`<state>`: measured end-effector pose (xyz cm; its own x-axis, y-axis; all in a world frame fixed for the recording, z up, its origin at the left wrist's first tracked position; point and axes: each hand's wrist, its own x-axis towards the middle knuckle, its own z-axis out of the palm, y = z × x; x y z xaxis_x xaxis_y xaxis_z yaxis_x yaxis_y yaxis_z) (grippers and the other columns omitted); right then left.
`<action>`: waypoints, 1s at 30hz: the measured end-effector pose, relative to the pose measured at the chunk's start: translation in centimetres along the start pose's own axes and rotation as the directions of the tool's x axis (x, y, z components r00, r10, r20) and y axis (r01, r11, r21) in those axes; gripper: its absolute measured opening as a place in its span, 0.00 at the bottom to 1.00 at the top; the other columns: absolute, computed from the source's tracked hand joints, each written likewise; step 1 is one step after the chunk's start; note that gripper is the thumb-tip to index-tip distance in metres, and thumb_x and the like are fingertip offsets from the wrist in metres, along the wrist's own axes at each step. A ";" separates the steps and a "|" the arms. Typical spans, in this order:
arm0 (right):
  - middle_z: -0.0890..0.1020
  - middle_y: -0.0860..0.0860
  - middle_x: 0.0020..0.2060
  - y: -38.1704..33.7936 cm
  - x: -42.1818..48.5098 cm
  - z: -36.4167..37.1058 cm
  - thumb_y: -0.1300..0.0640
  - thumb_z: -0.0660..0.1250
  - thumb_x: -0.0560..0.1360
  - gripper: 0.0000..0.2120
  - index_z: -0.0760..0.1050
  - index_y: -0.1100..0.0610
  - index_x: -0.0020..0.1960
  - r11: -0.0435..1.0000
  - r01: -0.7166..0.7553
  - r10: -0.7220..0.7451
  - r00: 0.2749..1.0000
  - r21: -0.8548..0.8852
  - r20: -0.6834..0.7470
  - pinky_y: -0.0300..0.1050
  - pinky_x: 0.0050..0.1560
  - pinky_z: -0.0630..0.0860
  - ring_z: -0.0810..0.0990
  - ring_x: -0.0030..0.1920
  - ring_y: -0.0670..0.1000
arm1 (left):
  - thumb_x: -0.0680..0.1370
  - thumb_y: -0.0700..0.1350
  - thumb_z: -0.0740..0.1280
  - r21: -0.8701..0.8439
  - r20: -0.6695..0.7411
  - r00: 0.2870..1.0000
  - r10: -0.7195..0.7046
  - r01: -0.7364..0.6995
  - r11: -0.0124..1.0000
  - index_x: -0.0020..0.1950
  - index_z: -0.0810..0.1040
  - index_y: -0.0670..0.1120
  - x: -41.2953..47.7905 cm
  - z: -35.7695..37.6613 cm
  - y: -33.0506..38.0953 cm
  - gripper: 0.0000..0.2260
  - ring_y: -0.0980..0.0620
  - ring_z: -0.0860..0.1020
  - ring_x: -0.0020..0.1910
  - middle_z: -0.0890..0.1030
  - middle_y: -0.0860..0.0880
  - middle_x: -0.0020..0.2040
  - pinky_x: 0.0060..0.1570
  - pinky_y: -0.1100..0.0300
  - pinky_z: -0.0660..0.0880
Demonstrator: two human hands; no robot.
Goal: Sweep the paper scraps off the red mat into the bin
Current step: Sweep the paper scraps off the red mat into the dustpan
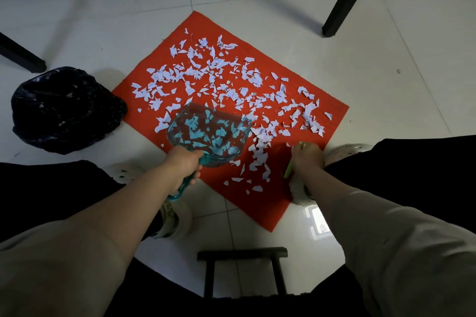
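While no writing can be read anywhere, we count one red mat (pixel 260 210), one bin (pixel 64 108) lined in black off its left corner, and paper scraps (pixel 213 72) too many to count, strewn across the mat. Our left hand (pixel 184 165) grips one teal dustpan (pixel 208 134); our right hand (pixel 306 157), at the mat's near edge, closes on a green handle (pixel 288 170).

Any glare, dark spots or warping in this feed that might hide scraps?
Head view: window glare on the tile by the mat corner; bin interior too dark to read; wide-angle bending at the edges; scraps sharp, evenly lit.
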<state>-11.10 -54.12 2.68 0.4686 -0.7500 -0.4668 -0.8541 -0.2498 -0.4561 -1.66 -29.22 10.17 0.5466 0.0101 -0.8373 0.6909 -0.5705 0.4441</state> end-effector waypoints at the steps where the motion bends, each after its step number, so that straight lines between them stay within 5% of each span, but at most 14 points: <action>1: 0.81 0.60 0.54 0.3 -0.3 0.2 0.55 0.56 0.81 0.15 0.77 0.64 0.56 0.998 0.010 -0.007 0.999 -0.058 0.052 0.49 0.52 0.74 0.79 0.55 0.62 | 0.82 0.45 0.61 0.001 0.004 1.000 0.000 0.000 1.000 0.50 0.75 0.42 0.0 0.0 0.0 0.07 0.52 0.70 0.27 0.73 0.47 0.33 0.26 0.60 0.69; 4: 0.81 0.59 0.54 0.4 -0.7 0.8 0.57 0.57 0.81 0.14 0.78 0.63 0.56 0.985 0.102 -0.074 0.978 -0.140 0.196 0.51 0.56 0.76 0.79 0.54 0.61 | 0.82 0.45 0.60 0.010 0.010 1.000 0.000 -0.001 1.000 0.52 0.75 0.42 -0.1 0.0 -0.1 0.08 0.52 0.70 0.27 0.73 0.47 0.33 0.26 0.60 0.69; 6: 0.81 0.58 0.54 0.0 -0.6 1.1 0.58 0.59 0.80 0.13 0.79 0.60 0.58 0.994 0.104 -0.096 0.972 -0.025 0.213 0.55 0.55 0.79 0.80 0.52 0.60 | 0.82 0.45 0.60 0.014 0.012 1.000 -0.004 0.003 1.000 0.53 0.75 0.42 -0.1 -0.1 -0.2 0.08 0.52 0.70 0.27 0.73 0.47 0.33 0.26 0.60 0.69; 9: 0.82 0.60 0.52 -0.8 -0.5 1.1 0.58 0.61 0.79 0.13 0.79 0.58 0.59 0.989 0.052 -0.071 0.987 0.136 0.141 0.59 0.50 0.81 0.82 0.48 0.61 | 0.82 0.45 0.61 0.017 0.010 1.000 -0.007 0.007 1.000 0.54 0.75 0.41 0.0 -0.3 -0.4 0.09 0.52 0.70 0.27 0.73 0.47 0.33 0.26 0.60 0.70; 14: 0.82 0.58 0.44 0.1 -1.1 -0.1 0.54 0.62 0.78 0.11 0.79 0.61 0.49 0.998 0.037 -0.037 0.999 0.055 0.005 0.57 0.50 0.80 0.82 0.45 0.60 | 0.82 0.45 0.60 0.012 0.001 1.000 -0.001 0.001 1.000 0.54 0.75 0.41 0.0 -0.3 -0.5 0.08 0.52 0.70 0.27 0.73 0.47 0.33 0.26 0.60 0.70; 20: 0.81 0.54 0.47 1.1 -1.8 1.1 0.57 0.65 0.77 0.03 0.77 0.55 0.48 0.999 0.045 -0.034 0.955 -0.030 0.293 0.54 0.52 0.81 0.82 0.46 0.57 | 0.82 0.45 0.60 0.011 0.006 1.000 -0.006 0.006 1.000 0.53 0.75 0.42 -0.1 -0.3 -0.5 0.08 0.52 0.70 0.27 0.73 0.47 0.33 0.26 0.60 0.69; 24: 0.83 0.60 0.43 -0.2 -2.0 1.0 0.61 0.65 0.77 0.03 0.77 0.57 0.47 0.984 0.059 -0.096 0.971 0.169 0.220 0.56 0.45 0.83 0.84 0.38 0.59 | 0.82 0.45 0.60 0.020 0.009 1.000 -0.009 0.009 1.000 0.53 0.75 0.42 -0.1 -0.3 -0.6 0.07 0.53 0.70 0.27 0.73 0.47 0.33 0.26 0.61 0.70; 27: 0.82 0.58 0.39 -0.2 -2.5 0.4 0.57 0.66 0.76 0.05 0.77 0.59 0.46 0.989 0.107 -0.122 0.982 0.104 0.144 0.55 0.40 0.83 0.84 0.33 0.57 | 0.82 0.45 0.60 0.030 0.012 1.000 -0.011 0.011 0.999 0.54 0.75 0.42 0.0 -0.3 -0.8 0.08 0.53 0.70 0.27 0.73 0.47 0.33 0.25 0.61 0.70; 30: 0.82 0.58 0.40 0.4 -3.2 0.4 0.55 0.66 0.76 0.07 0.76 0.60 0.46 0.999 0.041 -0.048 0.962 0.031 0.271 0.51 0.35 0.83 0.84 0.30 0.58 | 0.82 0.45 0.60 0.035 0.011 1.000 -0.011 0.010 0.999 0.55 0.75 0.42 0.0 -0.4 -0.8 0.08 0.53 0.70 0.27 0.73 0.47 0.33 0.25 0.61 0.70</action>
<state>-12.90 -51.61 3.70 0.5526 -0.5435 -0.6319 -0.8267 -0.2611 -0.4984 -2.05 -28.46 9.92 0.5341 0.0073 -0.8454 0.6792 -0.5992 0.4239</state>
